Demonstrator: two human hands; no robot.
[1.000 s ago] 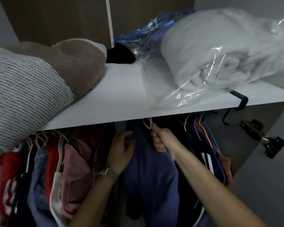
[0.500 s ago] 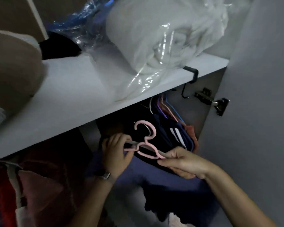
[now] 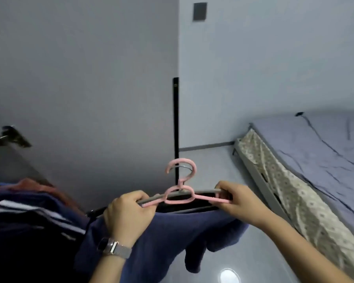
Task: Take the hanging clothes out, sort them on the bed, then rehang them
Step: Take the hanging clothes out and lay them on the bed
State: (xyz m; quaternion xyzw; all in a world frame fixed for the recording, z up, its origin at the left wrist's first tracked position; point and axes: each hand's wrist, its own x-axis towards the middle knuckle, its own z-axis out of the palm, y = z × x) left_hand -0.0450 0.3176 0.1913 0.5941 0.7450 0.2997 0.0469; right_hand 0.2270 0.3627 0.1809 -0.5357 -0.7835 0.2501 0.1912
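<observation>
Removal step, judged: left hand [image 3: 127,211] and right hand [image 3: 236,198] each clenched on an end of stacked pink hanger [image 3: 179,198] and grey hanger [image 3: 149,199], blue garment [image 3: 161,237] draped below, clear of wardrobe; next, carry right to bed [image 3: 315,152].

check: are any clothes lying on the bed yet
No, the bed shows only its bare sheet; both hands hold the hangers clear of it.

Bed [image 3: 325,152] right, hanging clothes [image 3: 29,211] left
</observation>
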